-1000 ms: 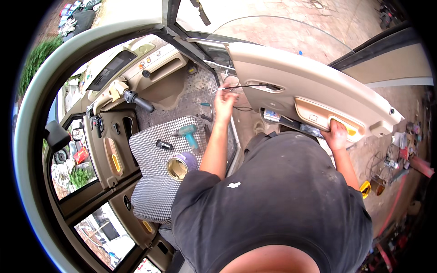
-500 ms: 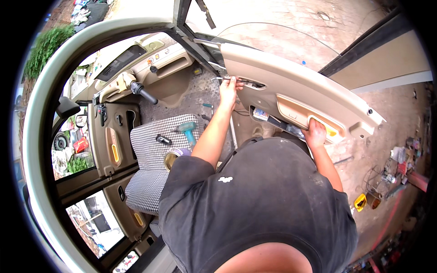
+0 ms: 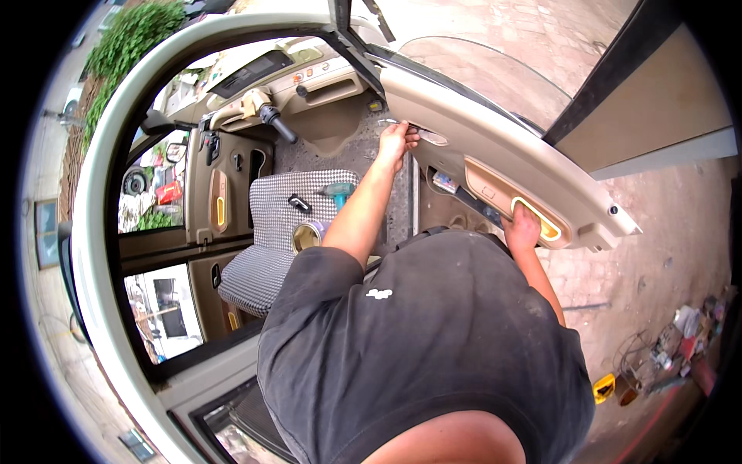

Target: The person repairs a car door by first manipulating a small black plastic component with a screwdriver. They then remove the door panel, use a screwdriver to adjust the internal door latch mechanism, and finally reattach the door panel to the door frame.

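A beige door trim panel (image 3: 456,127) stretches from the cab's front pillar toward the right, in front of my body. My left hand (image 3: 397,145) is closed at the panel's front end, beside the oval handle recess (image 3: 430,138). A thin metal rod (image 3: 389,121) sticks out past its fingertips; the rest of it is hidden. Farther along the panel, my right hand (image 3: 522,229) grips the armrest pull, its fingers in the yellow-rimmed recess (image 3: 550,230). A lower door pocket (image 3: 444,182) holds small packaged items.
On the checked seat (image 3: 267,209) lie a teal power drill (image 3: 338,191), a black handle piece (image 3: 299,203) and an open can (image 3: 307,237). Beyond is the steering column (image 3: 272,116). A yellow object (image 3: 604,388) and clutter lie on the ground at right.
The view has shifted, so the cab sits farther right. Both hands stay at the same parts of the panel. The left one is now nearer the handle recess, with less rod showing.
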{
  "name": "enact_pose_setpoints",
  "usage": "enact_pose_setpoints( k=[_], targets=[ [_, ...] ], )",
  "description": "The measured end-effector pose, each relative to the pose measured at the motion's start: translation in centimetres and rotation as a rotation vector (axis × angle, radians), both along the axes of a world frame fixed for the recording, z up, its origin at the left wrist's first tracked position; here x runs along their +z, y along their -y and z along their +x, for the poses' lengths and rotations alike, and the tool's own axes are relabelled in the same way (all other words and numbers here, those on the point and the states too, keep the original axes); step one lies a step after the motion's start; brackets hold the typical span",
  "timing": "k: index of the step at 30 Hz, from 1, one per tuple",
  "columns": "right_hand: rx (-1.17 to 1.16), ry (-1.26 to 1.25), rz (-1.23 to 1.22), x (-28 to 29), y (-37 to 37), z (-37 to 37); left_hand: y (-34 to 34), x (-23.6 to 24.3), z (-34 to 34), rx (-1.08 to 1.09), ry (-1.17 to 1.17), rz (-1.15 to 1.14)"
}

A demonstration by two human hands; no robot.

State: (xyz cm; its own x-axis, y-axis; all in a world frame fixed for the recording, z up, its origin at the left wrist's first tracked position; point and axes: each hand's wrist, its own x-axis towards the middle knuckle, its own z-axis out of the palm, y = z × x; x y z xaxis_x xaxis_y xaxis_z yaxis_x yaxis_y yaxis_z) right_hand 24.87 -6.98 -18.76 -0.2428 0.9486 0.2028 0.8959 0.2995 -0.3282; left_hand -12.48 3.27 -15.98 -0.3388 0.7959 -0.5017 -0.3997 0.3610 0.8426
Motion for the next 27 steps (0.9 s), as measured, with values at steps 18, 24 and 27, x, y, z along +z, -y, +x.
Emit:
enact_pose_setpoints(
  k=[18,24,27],
  targets=[
    [0.024,-0.05,-0.017,-0.4,-1.8,-4.6,-1.7,-2.4,-1.2,0.005,0.454,0.138],
    [0.015,-0.032,-0.046,-1.1,-2.3,-6.9,-2.5,-3.5,-2.2,-0.026,0.427,0.143],
    [-0.005,-0.054,-0.018,-1.3,-2.5,-7.7,-3.1,-3.7,-1.7,-0.003,0.315,0.055]
  ],
)
